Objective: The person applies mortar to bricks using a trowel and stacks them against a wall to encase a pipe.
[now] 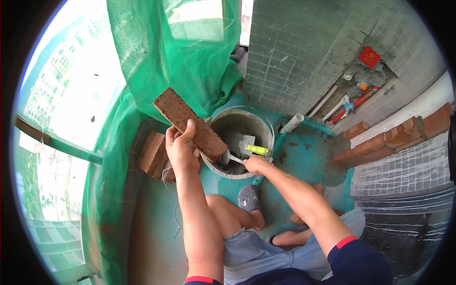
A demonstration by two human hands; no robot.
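And here's the left hand with a firm grip on a reddish-brown brick, thumb on the near side! The brick slants from far left to near right, its near end out over the left side of a round bucket. Over on the right, the right hand is closed around the handle of a small trowel, blade pointing left, right by the brick's near end (whether metal meets brick, I cannot tell)

Inside the bucket there's grey mortar, and what a splash of colour: a second tool with a yellow-green handle and a flat pale plate lies at the bucket's right, just beyond the right hand. To the left, near the left wrist, a stack of bricks sits on the floor, with green netting hanging on the far side. Far right, a short white pipe rises from the teal floor, and beyond that more bricks run in a row along the tiled wall, while a grey clog shows on the near side of the bucket
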